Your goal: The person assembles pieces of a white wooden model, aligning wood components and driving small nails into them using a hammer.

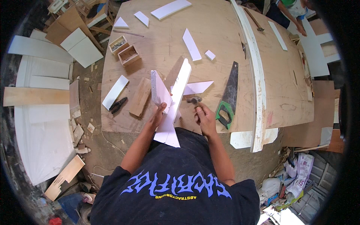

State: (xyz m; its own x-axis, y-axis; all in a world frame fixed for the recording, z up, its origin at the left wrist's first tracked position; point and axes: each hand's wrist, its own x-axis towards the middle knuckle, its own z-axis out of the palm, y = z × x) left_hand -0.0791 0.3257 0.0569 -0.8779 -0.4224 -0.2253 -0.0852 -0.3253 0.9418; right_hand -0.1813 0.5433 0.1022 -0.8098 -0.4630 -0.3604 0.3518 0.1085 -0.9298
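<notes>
My left hand (159,115) is closed round the edge of a white board assembly (181,83), made of a long strip and shorter angled pieces. It is tilted above the near edge of the table, its lower end close to my body. My right hand (205,119) grips a hammer (194,100), whose metal head is beside the assembly's right side. Behind the assembly lies a slanted white offcut (199,88), partly hidden. A handsaw with a green handle (229,95) rests to the right of my right hand. Left of my left hand lie a wooden block (140,97) and black pliers (118,105).
Two small wooden boxes (129,55) with small bits inside stand at the table's left. White offcuts (192,45) lie across the wooden table (221,30). A long white beam (255,75) crosses its right part. At the far right, another person's hand (301,30) is near white boards.
</notes>
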